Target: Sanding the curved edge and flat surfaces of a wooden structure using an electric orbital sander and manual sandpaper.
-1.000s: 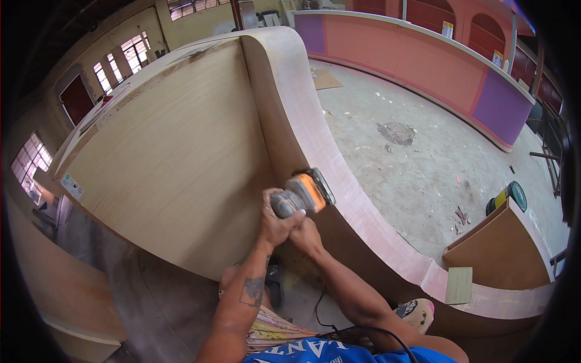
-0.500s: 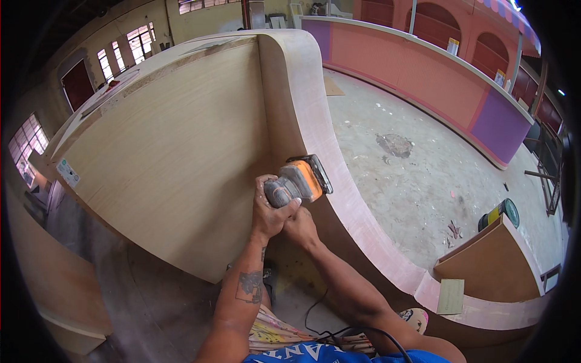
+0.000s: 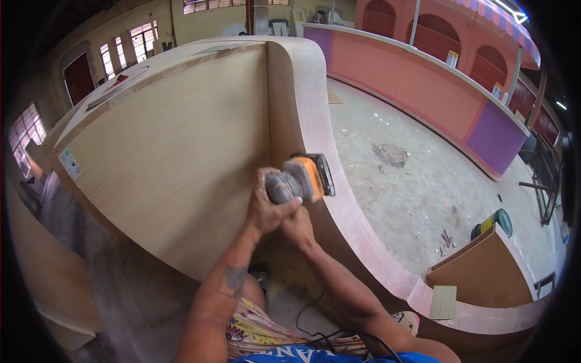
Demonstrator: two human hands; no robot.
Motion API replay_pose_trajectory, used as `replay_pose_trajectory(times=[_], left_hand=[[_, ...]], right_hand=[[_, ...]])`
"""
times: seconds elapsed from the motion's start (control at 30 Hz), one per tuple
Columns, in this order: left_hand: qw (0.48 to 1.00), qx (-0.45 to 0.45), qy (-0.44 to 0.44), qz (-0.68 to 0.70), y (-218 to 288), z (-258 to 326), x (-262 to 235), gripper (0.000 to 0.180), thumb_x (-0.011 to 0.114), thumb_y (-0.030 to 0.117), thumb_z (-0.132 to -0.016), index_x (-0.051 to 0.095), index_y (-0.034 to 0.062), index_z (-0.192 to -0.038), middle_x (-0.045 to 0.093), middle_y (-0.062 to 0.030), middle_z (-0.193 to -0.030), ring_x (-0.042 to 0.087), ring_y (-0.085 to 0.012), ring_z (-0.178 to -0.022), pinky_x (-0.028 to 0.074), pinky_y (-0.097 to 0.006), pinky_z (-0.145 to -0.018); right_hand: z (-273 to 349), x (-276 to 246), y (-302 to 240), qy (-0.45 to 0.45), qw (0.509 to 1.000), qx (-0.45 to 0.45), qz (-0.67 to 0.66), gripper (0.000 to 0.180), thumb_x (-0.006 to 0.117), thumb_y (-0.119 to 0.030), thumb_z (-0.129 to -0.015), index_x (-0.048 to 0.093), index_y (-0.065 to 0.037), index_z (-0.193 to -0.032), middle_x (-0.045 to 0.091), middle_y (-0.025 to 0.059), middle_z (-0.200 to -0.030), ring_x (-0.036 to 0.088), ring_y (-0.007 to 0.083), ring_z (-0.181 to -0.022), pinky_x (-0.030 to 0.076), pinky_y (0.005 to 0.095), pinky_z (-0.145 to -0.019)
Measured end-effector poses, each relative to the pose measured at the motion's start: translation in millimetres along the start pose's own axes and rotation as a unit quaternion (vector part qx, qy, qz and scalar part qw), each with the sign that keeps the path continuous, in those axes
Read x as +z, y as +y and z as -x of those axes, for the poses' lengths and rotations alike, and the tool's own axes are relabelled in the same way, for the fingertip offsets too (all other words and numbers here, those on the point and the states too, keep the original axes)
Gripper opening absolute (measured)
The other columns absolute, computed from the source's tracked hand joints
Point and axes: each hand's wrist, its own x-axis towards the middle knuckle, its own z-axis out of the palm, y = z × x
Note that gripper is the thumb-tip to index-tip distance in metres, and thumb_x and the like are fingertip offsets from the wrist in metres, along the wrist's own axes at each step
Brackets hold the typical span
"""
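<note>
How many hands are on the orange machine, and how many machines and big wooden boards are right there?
Hands on the sander: 2, left hand and right hand
Orange sander: 1
Big flat plywood panel: 1
Curved pinkish panel under the sander: 1
Total: 5

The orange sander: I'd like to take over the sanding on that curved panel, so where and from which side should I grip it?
Probably by the grey rounded rear body of the orange sander, coming from the near side, where the left hand and right hand wrap it. Its flat pad faces the curved wooden panel, so that side stays free.
</note>
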Motion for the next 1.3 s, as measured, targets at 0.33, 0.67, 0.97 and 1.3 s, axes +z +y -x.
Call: replay_pose_trajectory(times=[0.33, 0.67, 0.97, 1.3], left_hand=[[1.000, 0.001, -0.030, 0.010, 7, -21, -18, 0.071, 0.087, 0.017, -0.069, 0.043, 0.0060, -0.124, 0.056, -0.0066, -0.102, 0.058, -0.0128, -0.090, 0.054, -0.031, -0.080], [0.996, -0.045, -0.082, -0.009, -50, 56, 12, 0.068, 0.087, 0.018, -0.069, 0.045, 0.0066, -0.122, 0.053, -0.0065, -0.106, 0.054, -0.0142, -0.098, 0.050, -0.032, -0.089], [0.998, -0.038, -0.048, 0.021, -13, -7, -18, 0.069, 0.086, 0.014, -0.069, 0.042, 0.0069, -0.122, 0.056, -0.0086, -0.106, 0.058, -0.0141, -0.094, 0.054, -0.032, -0.085], [0.994, -0.069, -0.081, 0.000, -54, 74, 30, 0.070, 0.087, 0.015, -0.071, 0.042, 0.0060, -0.124, 0.055, -0.0090, -0.107, 0.056, -0.0138, -0.098, 0.052, -0.032, -0.087]], right_hand=[[-14, 8, -24, 0.000, 0.998, 0.036, 0.047, 0.042, 0.055, -0.030, -0.088, 0.068, 0.006, -0.106, 0.066, 0.0344, -0.102, 0.064, 0.0480, -0.103, 0.050, 0.0532, -0.091], [66, 5, 37, 0.001, 0.991, 0.135, 0.018, 0.048, 0.059, -0.035, -0.087, 0.067, 0.003, -0.114, 0.067, 0.0308, -0.108, 0.063, 0.0463, -0.109, 0.049, 0.0503, -0.095], [-2, 15, -6, 0.003, 0.996, 0.064, 0.057, 0.040, 0.061, -0.023, -0.080, 0.068, 0.007, -0.105, 0.067, 0.0322, -0.102, 0.066, 0.0468, -0.099, 0.051, 0.0511, -0.091], [83, -11, 54, 0.012, 0.992, 0.107, 0.071, 0.042, 0.061, -0.028, -0.083, 0.067, 0.007, -0.107, 0.067, 0.0324, -0.104, 0.065, 0.0464, -0.103, 0.051, 0.0507, -0.090]])
